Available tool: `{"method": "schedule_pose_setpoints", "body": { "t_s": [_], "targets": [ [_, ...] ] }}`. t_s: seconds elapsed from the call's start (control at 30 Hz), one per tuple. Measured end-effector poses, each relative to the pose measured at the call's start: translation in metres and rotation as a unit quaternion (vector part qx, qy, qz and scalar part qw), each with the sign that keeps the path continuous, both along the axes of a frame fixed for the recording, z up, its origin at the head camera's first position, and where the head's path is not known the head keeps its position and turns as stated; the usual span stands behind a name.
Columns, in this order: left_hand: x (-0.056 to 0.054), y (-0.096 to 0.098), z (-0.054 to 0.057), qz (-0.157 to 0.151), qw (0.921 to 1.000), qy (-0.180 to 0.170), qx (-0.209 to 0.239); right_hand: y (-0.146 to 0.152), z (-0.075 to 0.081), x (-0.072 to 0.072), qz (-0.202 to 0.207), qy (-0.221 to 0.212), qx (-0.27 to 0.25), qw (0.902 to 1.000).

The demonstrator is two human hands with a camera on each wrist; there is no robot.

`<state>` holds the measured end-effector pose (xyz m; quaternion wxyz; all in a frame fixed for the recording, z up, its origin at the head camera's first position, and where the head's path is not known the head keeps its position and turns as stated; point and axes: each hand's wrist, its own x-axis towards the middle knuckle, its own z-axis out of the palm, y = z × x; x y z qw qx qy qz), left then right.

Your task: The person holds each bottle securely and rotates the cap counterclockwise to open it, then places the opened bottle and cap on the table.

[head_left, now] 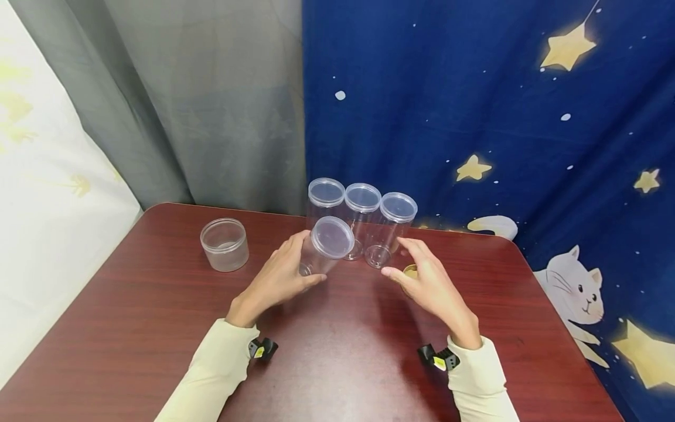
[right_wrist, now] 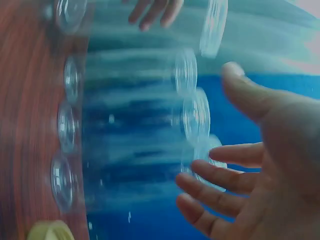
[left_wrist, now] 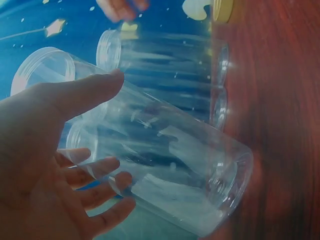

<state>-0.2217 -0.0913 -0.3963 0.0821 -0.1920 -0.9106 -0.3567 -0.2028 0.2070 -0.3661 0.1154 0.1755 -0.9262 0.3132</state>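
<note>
My left hand (head_left: 279,272) holds a tall clear plastic jar (head_left: 333,237) with a translucent lid, thumb on one side and fingers on the other. In the left wrist view that jar (left_wrist: 165,145) leans at a slant, its base lower right. Just behind it stand three more tall clear jars in a row, left (head_left: 326,192), middle (head_left: 362,197) and right (head_left: 398,207), all lidded. My right hand (head_left: 429,281) is beside the right jar, fingers spread and holding nothing. In the right wrist view, its open palm (right_wrist: 300,145) faces the row.
A short, wide clear jar (head_left: 224,245) stands at the left on the dark red table (head_left: 337,363). Partly hidden behind my right hand is a small gold round thing (head_left: 410,271). Grey (head_left: 221,105) and blue star-patterned curtains (head_left: 422,105) hang along the back edge.
</note>
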Motion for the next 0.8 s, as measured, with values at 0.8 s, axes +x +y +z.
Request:
{"method": "schedule_pose_setpoints", "body": {
  "t_s": [0.8],
  "targets": [
    [0.009, 0.023, 0.002, -0.036, 0.9966, 0.066, -0.035, -0.065, 0.011, 0.006, 0.04, 0.055, -0.037, 0.997]
  ]
}}
